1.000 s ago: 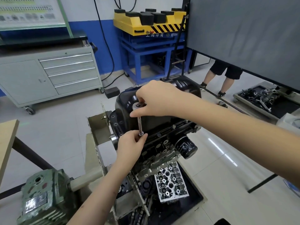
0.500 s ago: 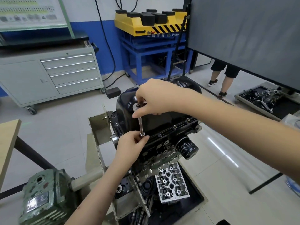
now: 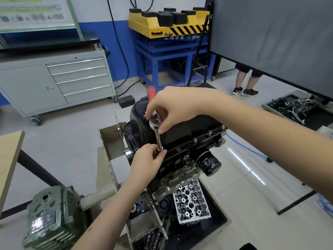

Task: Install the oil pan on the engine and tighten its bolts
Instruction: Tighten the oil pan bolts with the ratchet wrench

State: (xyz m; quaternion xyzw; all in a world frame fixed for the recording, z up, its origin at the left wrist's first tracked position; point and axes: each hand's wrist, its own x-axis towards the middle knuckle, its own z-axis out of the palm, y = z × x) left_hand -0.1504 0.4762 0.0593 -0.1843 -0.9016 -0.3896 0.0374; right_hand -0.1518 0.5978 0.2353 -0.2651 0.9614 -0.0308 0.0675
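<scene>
The black oil pan [image 3: 189,129] sits on top of the engine [image 3: 180,165] on its stand; my hands hide its near-left flange and the bolt under the socket. Open floor lies right. My right hand [image 3: 173,107] pinches the ratchet [image 3: 156,130] head; my left hand [image 3: 147,159] grips its lower end at the flange.

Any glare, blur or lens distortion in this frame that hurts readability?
Head view: wide-angle bending curves the tool cabinet and grey screen; light streaks glare on the floor tiles; a red handle behind the right hand is blurred; the ratchet stays sharp.
</scene>
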